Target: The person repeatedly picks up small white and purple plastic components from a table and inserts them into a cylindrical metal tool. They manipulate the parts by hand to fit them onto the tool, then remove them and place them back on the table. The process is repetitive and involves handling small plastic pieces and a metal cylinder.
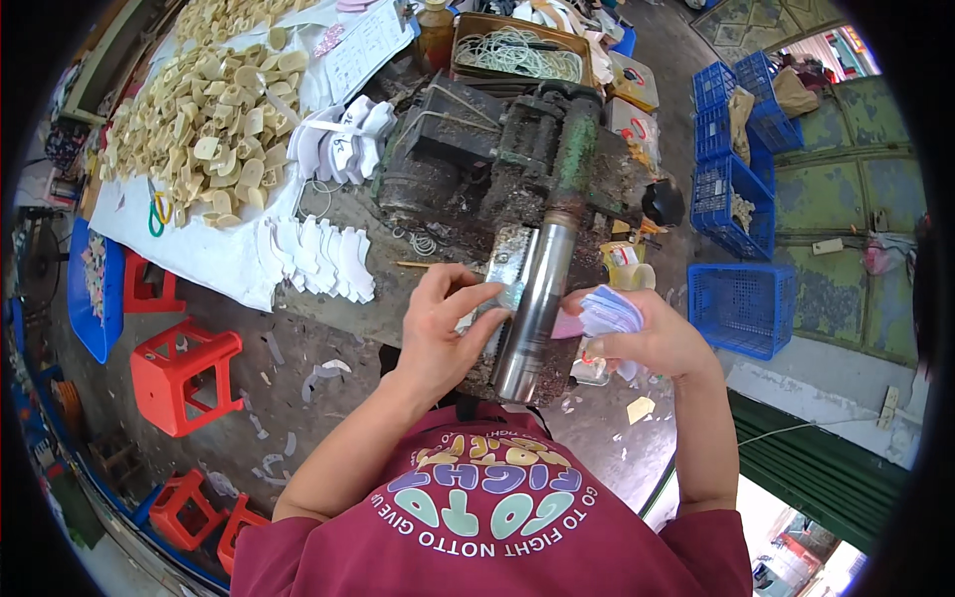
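A shiny steel roller point(537, 308) sticks out toward me from a grimy green machine point(487, 149), with a flat metal plate point(509, 254) along its left side. My left hand point(438, 328) is at the plate, thumb and index finger curled close together beside the roller. Whatever lies at those fingertips is too small to make out. On the roller's other side, my right hand point(657, 343) grips a stack of thin cut pieces point(609, 311), white and lilac with a pink one point(568, 325) jutting toward the roller.
White curved cut pieces point(316, 261) lie in a row at the table's left, below a heap of beige pieces point(214, 129). A box of pale cords point(522, 55) stands behind the machine. Red stools point(184, 378) are at left, blue crates point(741, 308) at right.
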Demonstrator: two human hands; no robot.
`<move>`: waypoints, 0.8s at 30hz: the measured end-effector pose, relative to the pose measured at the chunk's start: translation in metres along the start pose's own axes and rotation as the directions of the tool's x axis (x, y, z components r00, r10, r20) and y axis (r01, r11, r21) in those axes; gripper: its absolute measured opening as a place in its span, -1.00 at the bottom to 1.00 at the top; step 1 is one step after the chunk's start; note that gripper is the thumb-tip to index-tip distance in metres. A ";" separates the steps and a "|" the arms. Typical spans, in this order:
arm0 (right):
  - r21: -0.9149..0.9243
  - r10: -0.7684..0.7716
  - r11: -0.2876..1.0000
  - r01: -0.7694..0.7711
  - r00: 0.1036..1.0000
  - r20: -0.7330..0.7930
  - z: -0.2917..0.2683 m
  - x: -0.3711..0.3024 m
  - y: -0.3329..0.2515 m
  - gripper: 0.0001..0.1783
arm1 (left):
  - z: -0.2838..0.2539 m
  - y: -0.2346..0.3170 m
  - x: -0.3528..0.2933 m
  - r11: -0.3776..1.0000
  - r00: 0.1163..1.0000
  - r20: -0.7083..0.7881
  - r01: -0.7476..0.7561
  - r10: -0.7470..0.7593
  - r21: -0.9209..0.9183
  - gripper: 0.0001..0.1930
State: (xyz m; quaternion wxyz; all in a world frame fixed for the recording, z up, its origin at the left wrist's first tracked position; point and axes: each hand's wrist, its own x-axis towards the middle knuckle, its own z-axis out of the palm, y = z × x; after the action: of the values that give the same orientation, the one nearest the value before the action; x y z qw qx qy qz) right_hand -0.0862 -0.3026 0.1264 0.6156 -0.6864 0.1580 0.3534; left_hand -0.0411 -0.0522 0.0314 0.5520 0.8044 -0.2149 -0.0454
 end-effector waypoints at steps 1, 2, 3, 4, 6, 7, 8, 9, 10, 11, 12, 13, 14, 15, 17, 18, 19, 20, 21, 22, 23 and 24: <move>0.004 -0.007 1.000 0.007 1.000 -0.013 0.001 0.000 0.000 -0.45 | 0.002 -0.002 0.000 0.998 0.999 -0.023 0.028 -0.029 -0.055 -0.79; 0.038 -0.023 0.999 0.025 0.998 -0.052 0.002 -0.001 -0.002 -0.44 | 0.001 -0.005 0.001 0.993 0.997 -0.047 0.054 -0.060 -0.104 -0.81; 0.073 -0.040 0.996 0.047 0.995 -0.090 0.005 -0.004 -0.006 -0.43 | -0.001 -0.009 0.002 0.985 0.993 -0.072 0.078 -0.090 -0.151 -0.83; 0.108 -0.054 0.992 0.068 0.990 -0.127 0.007 -0.007 -0.009 -0.42 | -0.003 -0.015 0.002 0.967 0.987 -0.103 0.095 -0.122 -0.235 -0.88; 0.194 -0.106 0.971 0.140 0.979 -0.176 0.009 -0.011 -0.007 -0.39 | -0.017 -0.045 0.002 0.876 0.925 -0.129 0.283 -0.356 -0.390 -0.90; 0.236 -0.130 0.956 0.176 0.971 -0.201 0.010 -0.012 -0.005 -0.37 | -0.029 -0.063 0.003 0.808 0.875 -0.131 0.360 -0.466 -0.467 -0.90; 0.269 -0.146 0.943 0.197 0.969 -0.198 0.011 -0.013 -0.001 -0.34 | -0.043 -0.081 0.007 0.901 0.863 -0.314 0.297 -0.395 -0.317 -0.92; 0.309 -0.166 0.926 0.215 0.970 -0.177 0.013 -0.013 0.002 -0.33 | -0.058 -0.100 0.011 0.957 0.833 -0.472 0.248 -0.289 -0.147 -0.93; 0.349 -0.189 0.908 0.233 0.970 -0.156 0.015 -0.011 0.006 -0.31 | -0.073 -0.120 0.013 0.981 0.840 -0.525 0.188 -0.136 0.047 -0.94; 0.388 -0.210 0.888 0.249 0.968 -0.141 0.017 -0.011 0.007 -0.30 | -0.084 -0.138 0.012 0.963 0.839 -0.543 0.128 0.023 0.238 -0.95; 0.416 -0.221 0.872 0.256 0.966 -0.133 0.020 -0.010 0.006 -0.28 | -0.087 -0.149 0.007 0.920 0.883 -0.464 0.124 0.069 0.373 -0.94; 0.445 -0.232 0.856 0.264 0.965 -0.125 0.026 -0.007 0.004 -0.25 | -0.089 -0.159 0.000 0.859 0.921 -0.375 0.107 0.104 0.501 -0.93; 0.468 -0.240 0.841 0.271 0.962 -0.128 0.031 -0.006 0.001 -0.23 | -0.088 -0.169 -0.005 0.790 0.952 -0.279 0.074 0.125 0.609 -0.92; 0.442 -0.227 0.858 0.262 0.965 -0.131 0.034 -0.006 -0.002 -0.21 | -0.084 -0.180 -0.012 0.779 0.975 -0.204 0.060 0.088 0.624 -0.89; 0.388 -0.197 0.890 0.241 0.969 -0.150 0.039 -0.005 -0.010 -0.16 | -0.075 -0.192 -0.032 0.763 0.999 -0.043 0.018 0.013 0.646 -0.82; 0.327 -0.173 0.917 0.228 0.967 -0.188 0.041 -0.004 -0.009 -0.14 | -0.072 -0.181 -0.036 0.748 0.999 -0.045 0.008 0.029 0.664 -0.69; 0.263 -0.179 0.933 0.245 0.951 -0.254 0.047 -0.001 -0.011 -0.16 | -0.065 -0.171 -0.036 0.761 0.992 -0.107 0.021 0.064 0.649 -0.67; 0.182 -0.177 0.955 0.234 0.942 -0.285 0.053 -0.001 -0.019 -0.17 | -0.059 -0.148 -0.032 0.778 0.980 -0.173 0.036 0.095 0.628 -0.65; 0.104 -0.179 0.970 0.221 0.933 -0.313 0.058 -0.001 -0.026 -0.17 | -0.054 -0.124 -0.026 0.793 0.963 -0.238 0.049 0.123 0.608 -0.62; 0.058 -0.210 0.970 0.238 0.929 -0.304 0.061 0.001 -0.028 -0.19 | -0.044 -0.097 -0.019 0.890 0.954 -0.292 0.079 0.063 0.449 -0.66; 0.018 -0.242 0.966 0.258 0.927 -0.287 0.065 0.002 -0.029 -0.20 | -0.039 -0.069 -0.011 0.988 0.979 -0.199 0.079 -0.051 0.136 -0.72; 0.020 -0.215 0.973 0.229 0.937 -0.275 0.071 0.001 -0.035 -0.20 | -0.037 -0.039 -0.001 0.976 0.989 -0.073 0.114 -0.130 -0.185 -0.78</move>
State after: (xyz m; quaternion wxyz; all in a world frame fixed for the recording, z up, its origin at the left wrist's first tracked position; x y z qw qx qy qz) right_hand -0.0827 -0.2278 0.1520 0.6416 -0.7257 0.1710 0.1803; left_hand -0.0196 -0.0082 0.0102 0.6275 0.7638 -0.1366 -0.0645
